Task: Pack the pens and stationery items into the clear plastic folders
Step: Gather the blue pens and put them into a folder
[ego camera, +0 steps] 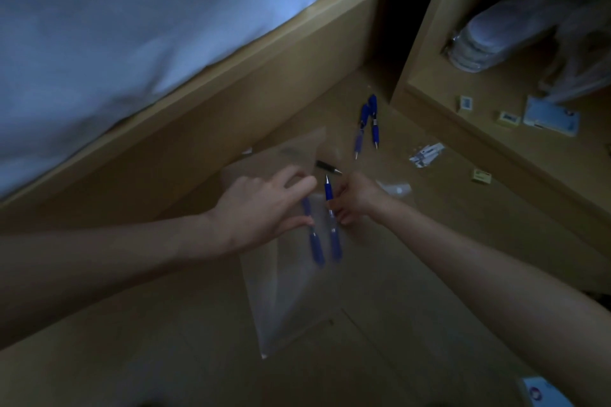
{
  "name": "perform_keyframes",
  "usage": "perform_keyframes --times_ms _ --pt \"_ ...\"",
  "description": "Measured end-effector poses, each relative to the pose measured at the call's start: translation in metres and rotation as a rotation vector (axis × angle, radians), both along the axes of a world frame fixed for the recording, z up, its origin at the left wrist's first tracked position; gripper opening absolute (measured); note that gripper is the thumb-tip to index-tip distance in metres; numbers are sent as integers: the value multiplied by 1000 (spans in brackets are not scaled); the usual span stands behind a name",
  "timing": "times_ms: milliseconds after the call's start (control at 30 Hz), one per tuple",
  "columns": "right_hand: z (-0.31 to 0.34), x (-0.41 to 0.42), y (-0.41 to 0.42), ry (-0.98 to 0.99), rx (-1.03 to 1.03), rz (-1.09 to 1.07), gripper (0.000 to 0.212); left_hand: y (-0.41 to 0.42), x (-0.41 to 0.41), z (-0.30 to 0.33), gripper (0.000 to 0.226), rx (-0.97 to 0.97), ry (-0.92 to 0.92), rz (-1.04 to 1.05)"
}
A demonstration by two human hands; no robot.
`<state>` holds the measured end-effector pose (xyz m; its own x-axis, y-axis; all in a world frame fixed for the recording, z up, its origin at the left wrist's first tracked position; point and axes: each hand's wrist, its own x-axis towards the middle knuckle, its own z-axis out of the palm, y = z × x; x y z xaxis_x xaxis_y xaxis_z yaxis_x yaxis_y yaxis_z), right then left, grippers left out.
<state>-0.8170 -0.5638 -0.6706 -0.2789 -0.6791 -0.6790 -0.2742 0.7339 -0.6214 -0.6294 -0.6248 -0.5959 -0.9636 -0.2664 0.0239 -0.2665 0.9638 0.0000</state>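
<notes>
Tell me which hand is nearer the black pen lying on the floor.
Right. The right hand sits just below the black pen tip; the left hand is farther, down-left of it, holding the clear folder.

One head-worn view, tilted, steeply down and close over both forearms toward a wooden floor.

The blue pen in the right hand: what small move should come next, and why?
Probably slide it deeper into the clear folder. The right hand pinches the blue pen partway in, tip still poking out, while the left hand holds the opening. Another pen already lies inside.
</notes>
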Motion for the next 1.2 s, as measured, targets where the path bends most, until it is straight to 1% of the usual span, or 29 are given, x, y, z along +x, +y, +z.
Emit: perform_keyframes --times_ms 100,133,233,300,400,500,533,600,633,733,800,900,1000,1067,1200 --pt "-5 9 -1 35 43 16 8 -2 -1 0 43 -12 84 -60" --pt "-6 12 -1 55 42 22 4 -2 0 -2 43 -15 103 -72" --pt "-14 17 0 123 58 47 24 0 -2 -2 43 -29 129 -98" --pt "-17 20 3 190 57 81 29 1 -4 0 43 -4 135 -103" --pt "-18 22 6 253 11 125 24 1 -5 0 42 8 119 -102" --pt "-12 18 7 213 -15 140 17 0 -4 1 42 16 109 -98" --pt "-8 13 7 172 -52 108 13 -2 -4 0 42 24 103 -92" --pt "4 -2 7 127 -193 6 4 -6 -3 0 43 31 92 -75" --pt "11 -12 7 141 -274 -46 6 -8 -3 1 43 30 90 -65" --pt "21 -50 2 238 -440 -238 13 -10 -8 6 44 71 44 -5" --pt "20 -73 -3 375 -456 -259 18 -11 -10 8 44 100 -3 30" --pt "16 -101 -11 575 -449 -159 26 -8 -17 15 47 90 -66 63" --pt "3 -120 -24 658 -376 65 35 -7 -27 17 54 50 -207 115" --pt "-8 -128 -33 682 -337 201 39 -8 -32 19 53 50 -213 120" --pt "-26 -137 -45 618 -339 257 46 -8 -32 16 48 71 -214 114"
